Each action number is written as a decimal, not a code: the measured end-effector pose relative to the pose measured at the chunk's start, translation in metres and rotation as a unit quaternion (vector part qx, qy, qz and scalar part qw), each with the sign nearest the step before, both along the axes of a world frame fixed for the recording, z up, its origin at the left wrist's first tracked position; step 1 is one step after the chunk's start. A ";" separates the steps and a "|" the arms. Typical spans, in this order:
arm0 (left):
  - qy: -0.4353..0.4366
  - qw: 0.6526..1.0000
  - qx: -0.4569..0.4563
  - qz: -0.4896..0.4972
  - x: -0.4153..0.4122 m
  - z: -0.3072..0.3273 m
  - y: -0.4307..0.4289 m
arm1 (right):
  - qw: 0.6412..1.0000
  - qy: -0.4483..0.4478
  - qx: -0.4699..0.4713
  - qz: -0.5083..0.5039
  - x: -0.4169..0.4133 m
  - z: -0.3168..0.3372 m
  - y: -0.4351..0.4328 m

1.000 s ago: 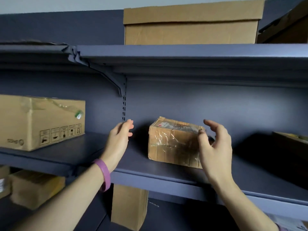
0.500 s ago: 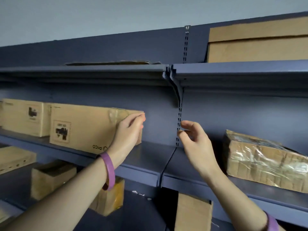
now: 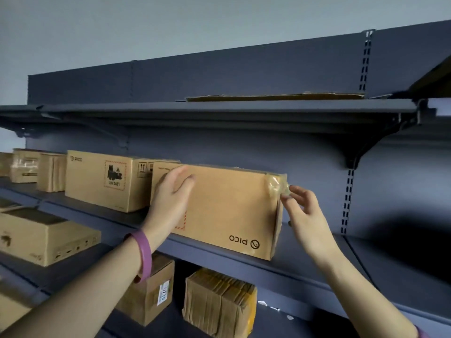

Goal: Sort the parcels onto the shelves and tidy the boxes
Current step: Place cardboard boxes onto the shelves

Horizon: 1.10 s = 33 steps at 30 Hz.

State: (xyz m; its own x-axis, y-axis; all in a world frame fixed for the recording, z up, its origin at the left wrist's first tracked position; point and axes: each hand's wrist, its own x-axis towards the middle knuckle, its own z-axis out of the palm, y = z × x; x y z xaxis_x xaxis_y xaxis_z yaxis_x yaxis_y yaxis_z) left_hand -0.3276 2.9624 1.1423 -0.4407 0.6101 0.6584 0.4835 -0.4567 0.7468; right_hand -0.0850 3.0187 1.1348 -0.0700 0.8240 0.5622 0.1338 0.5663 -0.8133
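A brown PICO cardboard box (image 3: 229,211) stands upside down on the middle dark blue shelf (image 3: 244,262). My left hand (image 3: 170,198) lies flat against its front face near the left end, fingers straight. At the box's upper right corner, the fingertips of my right hand (image 3: 302,211) touch loose clear tape (image 3: 278,186). A second PICO box (image 3: 107,179) with a hazard label stands just to the left of the first.
More cardboard boxes (image 3: 26,164) line the shelf at far left. Below are a flat box (image 3: 44,237), a labelled box (image 3: 151,293) and a bundle of flattened cardboard (image 3: 219,301). A flat cardboard sheet (image 3: 273,96) lies on the top shelf.
My view swung left from the taped parcel to the PICO box. Both hands moved from that parcel onto the PICO box, the left to its front, the right to its taped corner.
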 end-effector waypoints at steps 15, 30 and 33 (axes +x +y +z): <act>-0.133 0.979 -0.144 -0.053 -0.100 0.018 0.064 | 0.999 0.021 -0.034 0.005 -0.044 0.016 0.031; -0.185 0.956 -0.076 -0.214 -0.160 0.013 0.009 | 0.976 0.164 0.020 -0.144 -0.097 0.013 -0.075; -0.220 0.948 -0.065 -0.220 -0.168 0.011 -0.018 | 0.973 0.178 0.037 -0.144 -0.107 0.006 -0.111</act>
State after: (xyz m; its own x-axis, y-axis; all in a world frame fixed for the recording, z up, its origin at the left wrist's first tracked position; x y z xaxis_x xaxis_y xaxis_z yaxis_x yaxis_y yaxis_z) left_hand -0.4952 2.9445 1.1534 -0.3392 0.8620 0.3767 -0.1027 -0.4320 0.8960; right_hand -0.1924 2.9074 1.1409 0.3675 0.7369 0.5675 0.0126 0.6062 -0.7952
